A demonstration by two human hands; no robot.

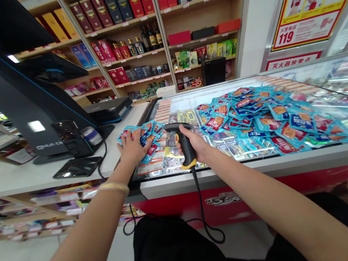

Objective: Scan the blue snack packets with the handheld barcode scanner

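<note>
My right hand (pixel 197 143) grips the handle of a black barcode scanner (pixel 182 143) with a yellow base, its head pointing left over the glass freezer lid (pixel 189 102). My left hand (pixel 130 148) lies flat, fingers spread, on a small pile of blue and red snack packets (pixel 149 134) at the freezer's left edge. A much larger heap of the same packets (pixel 265 116) covers the glass to the right of the scanner. The scanner's black cable (pixel 204 212) hangs down in front of the freezer.
A black checkout terminal (pixel 26 107) with a card reader (pixel 68 140) stands on the white counter (pixel 6 174) at left. A dark flat device (pixel 110 109) sits behind it. Shelves of boxed bottles (pixel 135 28) line the back wall. A red and yellow poster (pixel 307 1) hangs at right.
</note>
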